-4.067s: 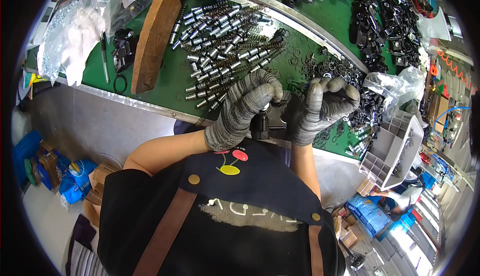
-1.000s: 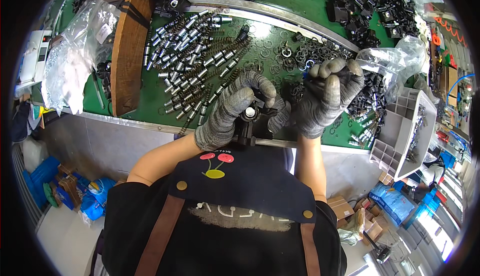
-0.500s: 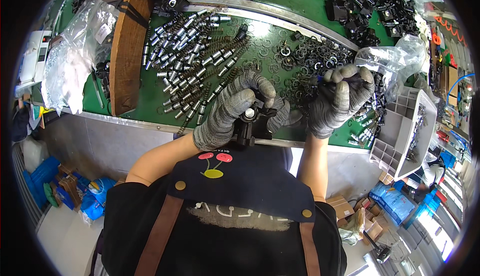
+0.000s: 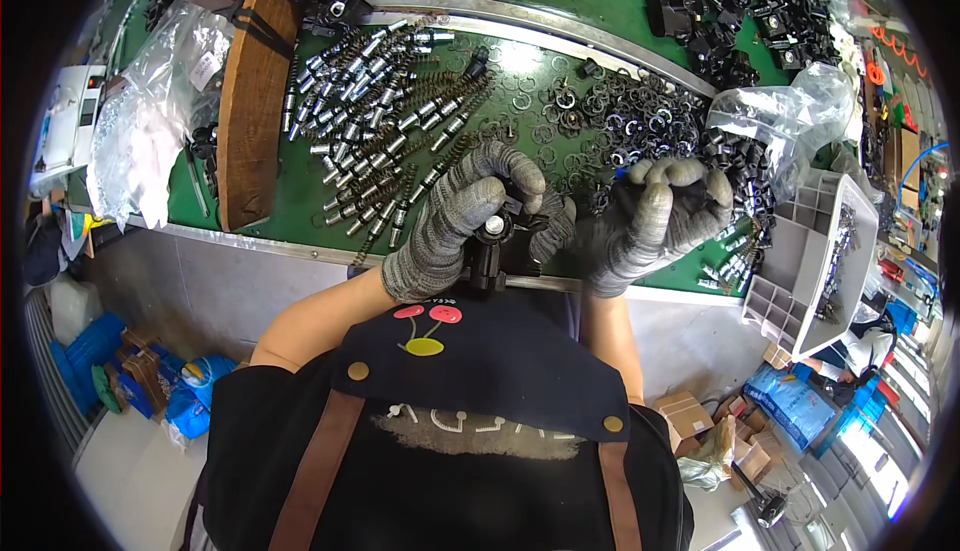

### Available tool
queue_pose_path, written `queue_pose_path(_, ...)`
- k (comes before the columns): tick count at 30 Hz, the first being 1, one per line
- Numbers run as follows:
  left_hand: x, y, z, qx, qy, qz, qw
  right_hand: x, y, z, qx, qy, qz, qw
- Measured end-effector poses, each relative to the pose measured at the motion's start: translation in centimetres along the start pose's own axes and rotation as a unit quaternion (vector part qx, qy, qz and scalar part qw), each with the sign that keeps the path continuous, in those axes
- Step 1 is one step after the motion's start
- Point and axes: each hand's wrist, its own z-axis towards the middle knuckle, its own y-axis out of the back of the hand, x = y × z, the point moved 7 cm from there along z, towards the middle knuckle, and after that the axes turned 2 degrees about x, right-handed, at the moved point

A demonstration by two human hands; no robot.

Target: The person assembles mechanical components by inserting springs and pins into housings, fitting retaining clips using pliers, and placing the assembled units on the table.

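My left hand (image 4: 465, 206), in a grey knit glove with worn fingertips, is closed around a black metal fitting (image 4: 488, 256) with a round silver end facing up. It holds this at the table's front edge, close to my apron. To its right is my right hand (image 4: 665, 221), gloved the same way, with fingers curled inward. Something dark with a bit of blue shows by those fingers, but I cannot make out what it is. Beyond my left hand lie many silver plungers with springs (image 4: 385, 146). Small retaining rings (image 4: 640, 111) are heaped beyond my right hand.
A wooden board (image 4: 255, 111) stands at the left of the green table beside a clear plastic bag (image 4: 150, 111). A grey divided tray (image 4: 810, 251) sits at the right edge. Metal rails (image 4: 540, 26) cross the back, with black parts (image 4: 790, 11) behind.
My right hand has shifted left and slightly nearer to me, toward the fitting, its fingers still curled. My left hand stays nearly in place, keeping its grip.
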Motion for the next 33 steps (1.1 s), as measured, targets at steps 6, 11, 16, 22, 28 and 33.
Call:
queue_pose_path(6,-0.1,0.2,0.1,0.008,0.004,0.015,1.000,-0.2,0.1,-1.4,-0.025,0.007,-0.014,1.000)
queue_pose_path(11,-0.1,0.1,-0.1,-0.006,0.016,0.010,1.000,-0.6,0.6,-1.7,-0.045,-0.007,-0.016,0.999)
queue_pose_path(16,-0.4,0.2,-0.1,-0.005,0.015,0.026,1.000,-0.7,0.7,-1.5,-0.041,0.000,-0.021,0.999)
queue_pose_path(22,-0.3,0.1,0.0,-0.005,0.015,0.027,0.999,-0.8,0.4,-1.5,-0.051,-0.009,-0.038,0.998)
queue_pose_path(28,-0.3,0.1,0.1,0.000,0.012,0.027,1.000,-0.6,-0.4,-1.5,-0.009,0.016,-0.065,0.998)
queue_pose_path(33,-0.3,0.0,0.2,-0.008,-0.004,0.043,0.999,0.3,-1.4,0.3,0.038,0.001,0.011,0.999)
